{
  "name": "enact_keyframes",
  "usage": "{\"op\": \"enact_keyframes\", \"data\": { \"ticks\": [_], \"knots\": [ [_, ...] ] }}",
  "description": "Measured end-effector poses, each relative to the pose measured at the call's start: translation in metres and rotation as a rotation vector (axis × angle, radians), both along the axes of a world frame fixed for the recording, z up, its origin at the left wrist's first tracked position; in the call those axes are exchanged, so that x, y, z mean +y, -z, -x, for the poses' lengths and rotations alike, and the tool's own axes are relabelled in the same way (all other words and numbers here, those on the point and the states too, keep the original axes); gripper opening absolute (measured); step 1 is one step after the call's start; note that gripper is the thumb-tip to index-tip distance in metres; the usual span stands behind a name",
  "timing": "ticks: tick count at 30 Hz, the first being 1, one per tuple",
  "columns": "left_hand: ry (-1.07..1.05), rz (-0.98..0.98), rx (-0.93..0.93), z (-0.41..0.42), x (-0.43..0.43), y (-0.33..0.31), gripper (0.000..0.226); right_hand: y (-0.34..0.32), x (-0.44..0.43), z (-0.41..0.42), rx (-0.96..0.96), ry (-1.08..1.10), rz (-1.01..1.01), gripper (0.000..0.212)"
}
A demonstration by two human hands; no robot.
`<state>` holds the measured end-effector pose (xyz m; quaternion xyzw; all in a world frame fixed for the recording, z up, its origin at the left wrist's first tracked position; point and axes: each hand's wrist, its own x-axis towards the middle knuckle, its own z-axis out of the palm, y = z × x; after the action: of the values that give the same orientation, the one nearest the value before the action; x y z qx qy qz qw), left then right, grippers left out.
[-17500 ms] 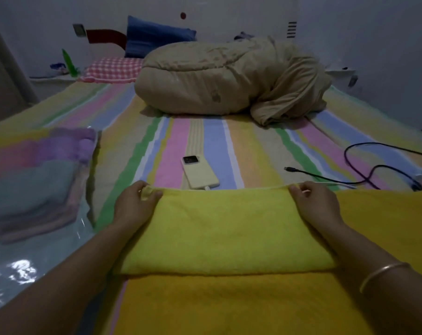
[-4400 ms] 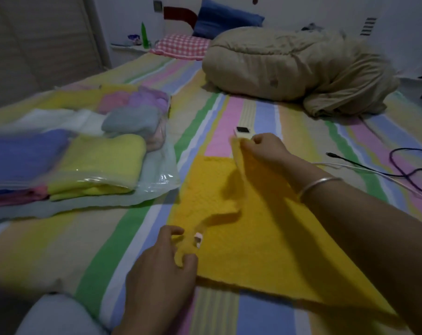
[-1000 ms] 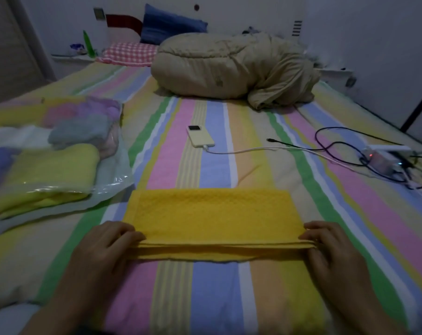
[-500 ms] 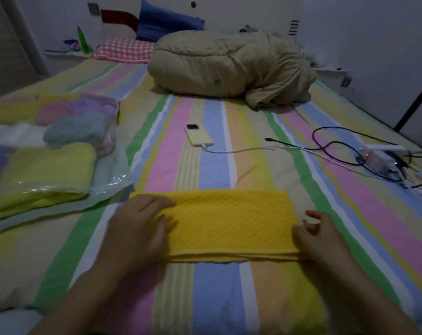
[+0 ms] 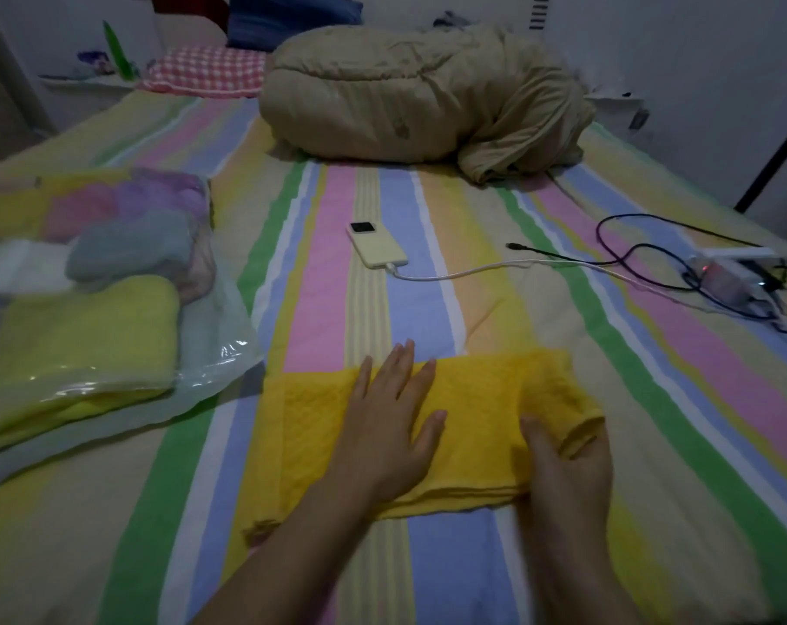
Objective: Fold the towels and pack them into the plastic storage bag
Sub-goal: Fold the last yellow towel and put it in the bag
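Evidently limp and light, the yellow towel (image 5: 481,394) is drooping where the right grip (image 5: 572,466) is seemingly pinching its right end, the left grip (image 5: 382,439) pressing open-fingered on its middle.

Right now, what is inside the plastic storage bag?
The plastic storage bag holds folded towels: a yellow-green towel in front, a grey towel behind it, a pink towel and a purple towel farther back. Anything beneath them is covered.

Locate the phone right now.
Head view, centre: the phone lies flat on the striped bed, beyond the yellow towel and short of the bundled beige duvet, its white cable trailing right.
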<state>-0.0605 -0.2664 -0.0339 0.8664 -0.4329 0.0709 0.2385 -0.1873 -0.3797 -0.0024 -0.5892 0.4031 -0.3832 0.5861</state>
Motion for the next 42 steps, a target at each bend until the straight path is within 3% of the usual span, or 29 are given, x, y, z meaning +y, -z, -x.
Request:
{"op": "enact_keyframes", "data": {
  "ticks": [3, 4, 5, 7, 9, 12, 14, 16, 18, 20, 22, 24, 29, 32, 36, 40, 42],
  "knots": [
    [-0.137, 0.567, 0.133, 0.008, 0.024, -0.026, 0.032, -0.018, 0.042, -0.016, 0.006, -0.082, 0.331, 0.032],
    [-0.256, 0.699, 0.293, 0.01, 0.034, -0.035, 0.029, -0.025, 0.058, -0.021, -0.002, -0.186, 0.44, 0.04],
    [-0.364, 0.807, 0.567, 0.007, 0.044, -0.041, 0.031, -0.027, 0.074, -0.027, 0.009, -0.316, 0.554, 0.048],
    [-0.52, 0.892, 1.173, -0.005, 0.066, -0.045, 0.048, -0.016, 0.098, -0.037, 0.121, -0.564, 0.861, 0.058],
    [-0.567, 0.795, 1.383, -0.016, 0.088, -0.041, 0.062, 0.001, 0.112, -0.039, 0.228, -0.757, 1.023, 0.063],
    [-0.565, 0.602, 1.261, -0.019, 0.094, -0.041, 0.041, 0.009, 0.113, -0.027, 0.089, -0.778, 0.921, 0.057],
    [-0.526, 0.627, 1.124, -0.017, 0.088, -0.041, 0.028, 0.008, 0.104, -0.017, -0.005, -0.577, 0.876, 0.044],
    [-0.512, 0.641, 1.025, -0.014, 0.085, -0.042, 0.031, 0.007, 0.086, -0.008, 0.024, -0.36, 0.83, 0.032],
    [-0.523, 0.641, 0.92, -0.01, 0.089, -0.043, 0.03, 0.005, 0.07, -0.002, 0.087, -0.253, 0.664, 0.025],
    [-0.54, 0.652, 0.832, -0.011, 0.099, -0.043, 0.029, 0.006, 0.056, -0.002, 0.142, -0.314, 0.348, 0.021],
    [-0.57, 0.628, 0.807, -0.016, 0.111, -0.037, 0.028, 0.011, 0.046, -0.009, 0.209, -0.397, 0.159, 0.026],
    [-0.623, 0.559, 0.798, -0.018, 0.118, -0.033, 0.03, 0.012, 0.04, -0.02, 0.27, -0.428, 0.121, 0.037],
    [-0.744, 0.336, 0.551, -0.008, 0.123, -0.028, 0.059, -0.002, 0.044, -0.043, 0.299, -0.584, -0.17, 0.069],
    [-0.698, 0.261, 0.782, -0.014, 0.12, -0.041, 0.064, -0.006, 0.046, -0.054, 0.398, -0.583, -0.164, 0.084],
    [-0.569, 0.425, 1.218, -0.018, 0.115, -0.067, 0.036, -0.02, 0.048, -0.059, 0.545, -0.685, -0.106, 0.069],
    [-0.535, 0.51, 1.387, -0.008, 0.124, -0.073, 0.022, -0.03, 0.052, -0.051, 0.571, -0.66, -0.051, 0.073],
    [-0.532, 0.599, 1.467, 0.003, 0.134, -0.071, 0.027, -0.037, 0.061, -0.044, 0.565, -0.72, 0.047, 0.074]
  ]
}}
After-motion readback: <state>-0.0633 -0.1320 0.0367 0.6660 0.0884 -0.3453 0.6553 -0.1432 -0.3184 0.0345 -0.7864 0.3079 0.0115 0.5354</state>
